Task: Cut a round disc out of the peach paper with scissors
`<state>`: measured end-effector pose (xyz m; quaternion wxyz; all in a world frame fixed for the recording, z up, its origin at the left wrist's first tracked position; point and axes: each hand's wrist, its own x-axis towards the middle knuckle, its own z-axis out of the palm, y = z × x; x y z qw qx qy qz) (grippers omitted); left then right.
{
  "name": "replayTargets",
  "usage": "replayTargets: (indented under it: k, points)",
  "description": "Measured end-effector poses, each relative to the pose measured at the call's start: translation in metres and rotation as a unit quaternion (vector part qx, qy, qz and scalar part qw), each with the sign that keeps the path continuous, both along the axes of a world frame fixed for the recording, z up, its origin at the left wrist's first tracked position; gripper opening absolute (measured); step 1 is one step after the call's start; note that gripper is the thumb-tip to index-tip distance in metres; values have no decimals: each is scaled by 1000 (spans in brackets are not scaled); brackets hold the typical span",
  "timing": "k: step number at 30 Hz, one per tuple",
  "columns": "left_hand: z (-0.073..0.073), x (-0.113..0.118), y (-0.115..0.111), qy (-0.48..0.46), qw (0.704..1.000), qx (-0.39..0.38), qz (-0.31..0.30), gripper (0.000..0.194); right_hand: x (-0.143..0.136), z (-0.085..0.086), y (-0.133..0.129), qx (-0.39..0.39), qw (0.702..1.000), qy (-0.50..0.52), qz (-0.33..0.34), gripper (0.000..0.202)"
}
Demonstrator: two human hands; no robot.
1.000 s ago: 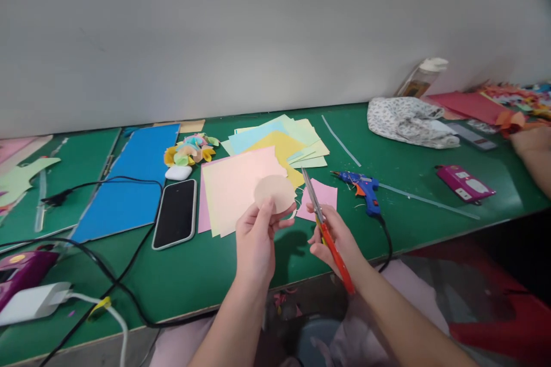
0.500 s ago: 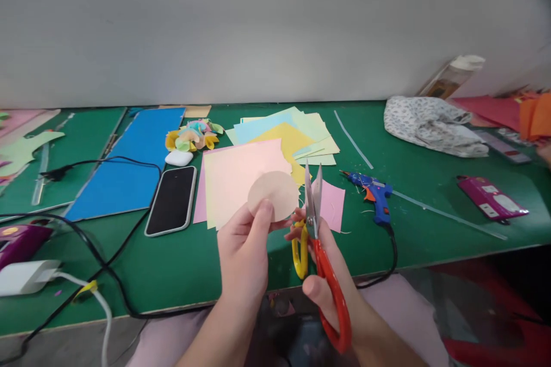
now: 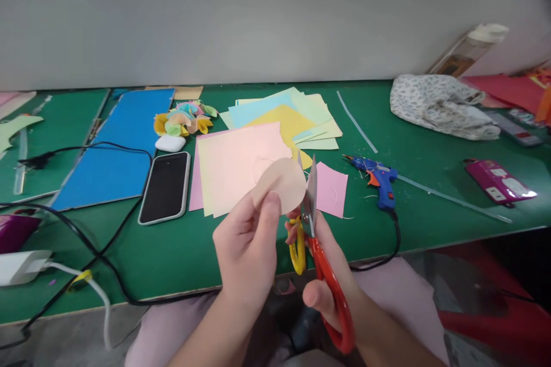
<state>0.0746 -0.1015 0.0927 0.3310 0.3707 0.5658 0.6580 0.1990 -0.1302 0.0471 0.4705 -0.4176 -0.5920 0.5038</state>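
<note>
Scissors (image 3: 321,258) open beside disc (image 3: 289,183) edge

Soft, even light; slight blur.

No text, label, brand, number or sign can be read. The magenta plastic box (image 3: 495,181) at the right of the green desk (image 3: 413,229) carries pale patches and small marks on its upper face, too small and blurred to make out. The blue plastic glue gun (image 3: 379,178) has small pale marks along its barrel; whether they are print cannot be told. The dark screen of the black phone in a pale case (image 3: 165,188) shows no legible characters.
</note>
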Motion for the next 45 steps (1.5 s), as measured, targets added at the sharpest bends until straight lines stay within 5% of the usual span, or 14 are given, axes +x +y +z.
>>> replayTargets:
  k: [6, 13, 22, 45]
  points:
    - [-2, 3, -1, 33, 999, 3, -12, 10, -1, 14, 5, 5, 997, 68, 20, 92]
    - [-12, 3, -1, -10, 998, 22, -50, 17, 0, 9, 5, 13, 998, 54, -1, 97]
    - [0, 9, 1, -48, 997, -17, -54, 21, 3, 7, 2, -15, 999, 44, -6, 101]
    - [5, 3, 1, -38, 998, -24, -48, 23, 6, 0, 2, -6, 999, -32, -3, 108]
